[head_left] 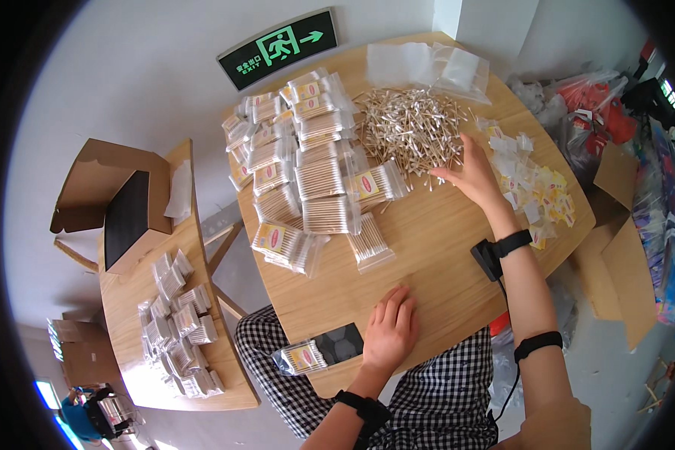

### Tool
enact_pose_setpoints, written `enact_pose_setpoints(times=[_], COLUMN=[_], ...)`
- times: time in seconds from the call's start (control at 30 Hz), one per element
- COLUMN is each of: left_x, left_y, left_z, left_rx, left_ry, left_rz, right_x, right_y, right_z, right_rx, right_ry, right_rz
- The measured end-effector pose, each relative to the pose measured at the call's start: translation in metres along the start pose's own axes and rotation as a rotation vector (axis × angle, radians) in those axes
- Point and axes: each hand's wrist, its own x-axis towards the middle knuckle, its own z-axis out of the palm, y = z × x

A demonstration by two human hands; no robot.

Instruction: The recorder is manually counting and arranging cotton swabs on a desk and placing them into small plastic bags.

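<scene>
A loose heap of cotton swabs [412,127] lies at the far side of the wooden table [427,247]. At the heap's right edge is my right hand [475,178], thumb and forefinger spread apart, with no swab visibly held. Closer to me, my left hand [392,328] rests on the tabletop near the front edge, fingers loosely bent and nothing visible in it. Stacked bags of cotton swabs [324,180] fill the table's left side. One bag of swabs [305,358] lies beside a dark flat pad [340,343], left of my left hand.
Small yellow-and-white cards [551,199] are scattered at the right. Clear plastic bags [461,71] lie at the far edge. On a side table at left are more swab packs [180,322] and an open cardboard box [127,202]. Another carton [615,247] stands at right.
</scene>
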Motion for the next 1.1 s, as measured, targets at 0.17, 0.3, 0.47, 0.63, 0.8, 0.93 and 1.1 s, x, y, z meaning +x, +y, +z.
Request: enact_pose_setpoints(times=[0.17, 0.3, 0.47, 0.63, 0.8, 0.93, 1.1], left_x=[-0.002, 0.001, -0.001, -0.003, 0.000, -0.001, 0.012], left_y=[-0.001, 0.001, 0.001, 0.000, 0.000, -0.002, 0.013], left_z=[-0.001, 0.001, 0.001, -0.003, -0.007, -0.009, -0.005], left_rx=[0.001, -0.031, -0.037, -0.054, -0.154, -0.215, -0.111], left_ry=[-0.017, 0.005, -0.005, -0.019, -0.043, -0.016, 0.008], left_rz=[-0.009, 0.007, -0.006, -0.023, -0.041, -0.096, -0.156], right_x=[0.012, 0.010, -0.031, -0.105, -0.154, -0.164, -0.144], right_y=[-0.024, -0.009, -0.013, -0.055, -0.094, -0.107, -0.092], right_z=[0.011, 0.020, -0.003, -0.032, -0.051, -0.063, -0.070], right_rx=[-0.075, -0.040, 0.108, 0.242, 0.433, 0.858, 0.683], right_ry=[-0.111, 0.054, -0.059, -0.219, -0.349, -0.502, -0.461], right_rz=[0.169, 0.293, 0.364, 0.487, 0.462, 0.470, 0.237])
